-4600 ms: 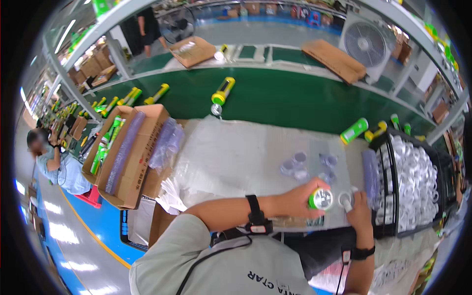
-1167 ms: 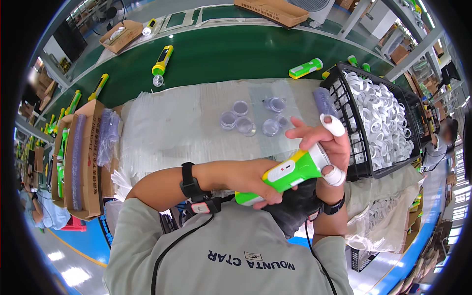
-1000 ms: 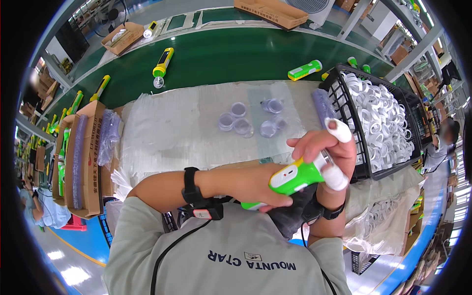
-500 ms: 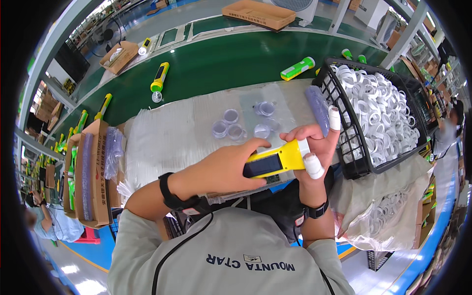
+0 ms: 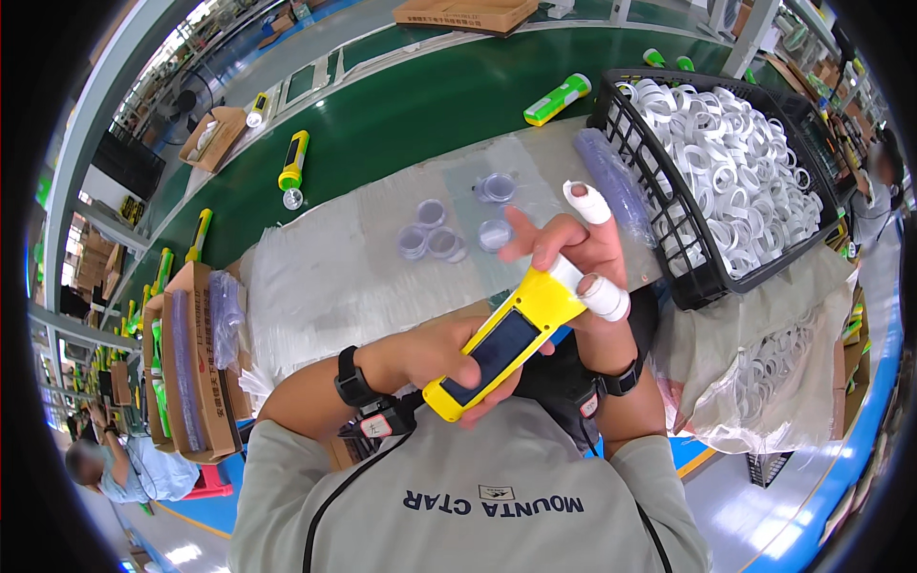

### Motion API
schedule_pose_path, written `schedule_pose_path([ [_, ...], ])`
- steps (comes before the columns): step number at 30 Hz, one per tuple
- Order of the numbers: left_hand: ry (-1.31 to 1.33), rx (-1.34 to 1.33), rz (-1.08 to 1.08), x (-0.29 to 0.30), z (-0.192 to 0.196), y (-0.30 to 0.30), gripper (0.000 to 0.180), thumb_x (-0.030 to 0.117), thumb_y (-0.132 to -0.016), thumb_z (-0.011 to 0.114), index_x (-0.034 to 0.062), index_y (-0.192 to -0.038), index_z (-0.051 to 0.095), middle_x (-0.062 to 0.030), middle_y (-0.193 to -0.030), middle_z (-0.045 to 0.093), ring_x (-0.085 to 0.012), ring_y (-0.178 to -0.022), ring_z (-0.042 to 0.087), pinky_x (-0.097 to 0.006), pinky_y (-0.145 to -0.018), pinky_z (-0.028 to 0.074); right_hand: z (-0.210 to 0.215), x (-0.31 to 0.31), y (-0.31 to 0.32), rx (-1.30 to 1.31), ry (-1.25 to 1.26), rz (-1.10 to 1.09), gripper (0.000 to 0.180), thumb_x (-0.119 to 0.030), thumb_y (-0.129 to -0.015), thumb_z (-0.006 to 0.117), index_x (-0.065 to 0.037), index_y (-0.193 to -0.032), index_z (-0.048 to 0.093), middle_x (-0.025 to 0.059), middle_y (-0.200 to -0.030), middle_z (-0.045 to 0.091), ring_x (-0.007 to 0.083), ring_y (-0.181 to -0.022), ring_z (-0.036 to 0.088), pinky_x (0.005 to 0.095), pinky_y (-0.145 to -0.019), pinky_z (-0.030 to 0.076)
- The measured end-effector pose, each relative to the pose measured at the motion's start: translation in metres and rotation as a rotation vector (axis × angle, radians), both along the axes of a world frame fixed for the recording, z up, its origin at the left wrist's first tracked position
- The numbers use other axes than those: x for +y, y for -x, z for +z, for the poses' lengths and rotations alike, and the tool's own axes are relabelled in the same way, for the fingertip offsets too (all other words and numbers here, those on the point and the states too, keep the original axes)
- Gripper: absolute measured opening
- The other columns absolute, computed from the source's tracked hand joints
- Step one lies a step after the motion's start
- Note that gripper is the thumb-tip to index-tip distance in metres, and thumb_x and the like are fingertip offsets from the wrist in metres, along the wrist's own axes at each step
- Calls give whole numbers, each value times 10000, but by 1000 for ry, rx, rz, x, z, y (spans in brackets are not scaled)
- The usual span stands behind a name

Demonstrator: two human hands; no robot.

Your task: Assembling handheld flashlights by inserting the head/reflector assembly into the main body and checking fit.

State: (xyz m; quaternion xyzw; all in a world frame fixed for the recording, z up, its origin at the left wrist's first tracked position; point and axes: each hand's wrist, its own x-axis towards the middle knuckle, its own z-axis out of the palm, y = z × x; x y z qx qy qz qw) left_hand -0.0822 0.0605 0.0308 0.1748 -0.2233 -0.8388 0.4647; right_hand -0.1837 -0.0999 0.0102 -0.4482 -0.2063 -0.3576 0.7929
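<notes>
A yellow flashlight (image 5: 542, 299) with a dark solar panel on its side is tilted in front of my chest, its white-collared head pointing up and right. My left hand (image 5: 432, 351) is wrapped round its handle, thumb along the panel. At the head end, my right hand (image 5: 594, 250) grips the white collar (image 5: 565, 275), with white wraps on its thumb and one finger. Just beyond, clear round lenses (image 5: 441, 243) lie in small stacks on the plastic-covered worktop (image 5: 330, 277). Part of the collar is hidden by my right fingers.
A black crate (image 5: 659, 191) full of white rings stands at the right, a rolled purplish plastic sleeve (image 5: 611, 181) beside it. Across the far side runs a green conveyor (image 5: 401, 124) carrying several flashlights. A cardboard box (image 5: 205, 353) with wrapped pieces is at the left.
The flashlight has swung from nearly level to steeply tilted, its handle end now lower and closer to me. My left hand moved down with it; my right fingers changed their hold at the head.
</notes>
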Motion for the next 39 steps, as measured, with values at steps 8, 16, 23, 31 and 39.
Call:
schedule_pose_path([
  [8, -84, -861, 183, 1, 22, 14, 538, 80, -800, 670, 49, -1239, 360, -77, -842, 583, -146, -626, 608, -296, -550, 483, 4, 5, 10, 224, 45, -41, 750, -201, -818, 568, -123, -1439, 157, 89, -860, 554, 244, -847, 603, 534, -1047, 301],
  [16, 520, -2128, 689, -4, 11, -3, 570, 188, -685, 712, 27, -1178, 474, -157, -939, 585, -348, -760, 587, -400, -671, 486, 1, 9, 1, 286, -174, -212, 703, -298, -883, 568, -98, -1436, 183, 134, -1090, 532, 254, -1004, 580, 393, -932, 441],
  [23, 518, -2682, 732, -12, 17, -30, 583, 175, -694, 706, 54, -1216, 476, -122, -915, 532, -296, -809, 564, -402, -663, 447, -36, 8, -7, 314, -314, -328, 594, -291, -925, 477, -88, -1429, 236, 115, -1267, 441, 263, -1186, 438, 396, -1000, 340],
  [31, 1, -2253, 919, -87, -55, -220, 535, 373, -824, 615, 44, -1229, 492, -178, -1062, 611, -334, -928, 616, -412, -771, 499, -58, 19, 27, 503, -245, -495, 620, -93, -861, 533, -49, -1412, 251, 128, -1281, 414, 279, -1174, 455, 398, -958, 391],
  [39, -864, -2423, 1104, -16, -67, -345, 631, 423, -778, 622, 108, -1288, 423, -201, -1174, 542, -401, -1029, 568, -482, -866, 471, -85, 5, 64, 692, -211, -678, 453, -124, -881, 492, -53, -1313, 376, 84, -1094, 517, 186, -919, 550, 307, -780, 451],
])
